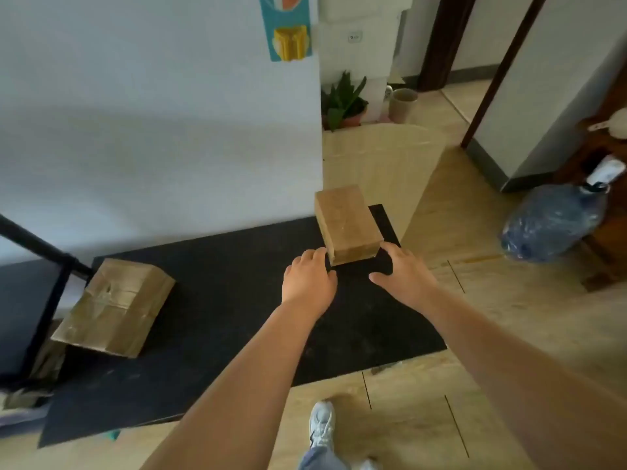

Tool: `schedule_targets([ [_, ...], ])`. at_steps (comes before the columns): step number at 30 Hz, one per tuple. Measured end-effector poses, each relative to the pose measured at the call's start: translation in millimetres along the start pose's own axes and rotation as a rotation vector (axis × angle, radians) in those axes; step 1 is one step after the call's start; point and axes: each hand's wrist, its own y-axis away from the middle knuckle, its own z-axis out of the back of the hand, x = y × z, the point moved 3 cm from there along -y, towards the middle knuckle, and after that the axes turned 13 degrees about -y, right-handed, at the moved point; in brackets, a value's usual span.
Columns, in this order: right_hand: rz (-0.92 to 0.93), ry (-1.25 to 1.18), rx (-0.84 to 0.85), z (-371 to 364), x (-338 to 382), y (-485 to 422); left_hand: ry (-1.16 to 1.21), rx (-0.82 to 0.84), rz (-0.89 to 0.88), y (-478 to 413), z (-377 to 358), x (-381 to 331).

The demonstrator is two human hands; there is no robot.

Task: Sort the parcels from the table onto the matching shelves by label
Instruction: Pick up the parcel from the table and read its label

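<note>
Small parcel at worktop's 1 o'clock corner. Left hand and right hand flank its near end, fingers spread, gripping nothing. Larger parcel at 9 o'clock.

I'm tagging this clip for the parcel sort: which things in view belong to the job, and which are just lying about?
Job:
small parcel
large parcel
black table
left hand
right hand

Lying about:
potted plant
mug
blue plastic bag
wall poster
</note>
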Motion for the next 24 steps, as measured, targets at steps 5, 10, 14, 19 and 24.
schedule_targets([
  [5,-0.111,-0.111,-0.050,-7,-5,-35,0.056,0.071,0.018,-44,-13,4],
  [10,-0.173,-0.116,-0.045,-13,-15,-60,0.098,0.154,0.072,-70,-32,3],
  [14,-0.215,-0.151,-0.016,-18,-26,-81,0.141,0.195,0.084,-83,-46,1],
  [19,-0.233,-0.175,0.005,-21,-31,-95,0.227,0.196,0.182,-87,-53,-2],
  [24,-0.215,-0.251,-0.029,-19,-33,-97,0.344,0.174,0.256,-83,-55,-5],
])
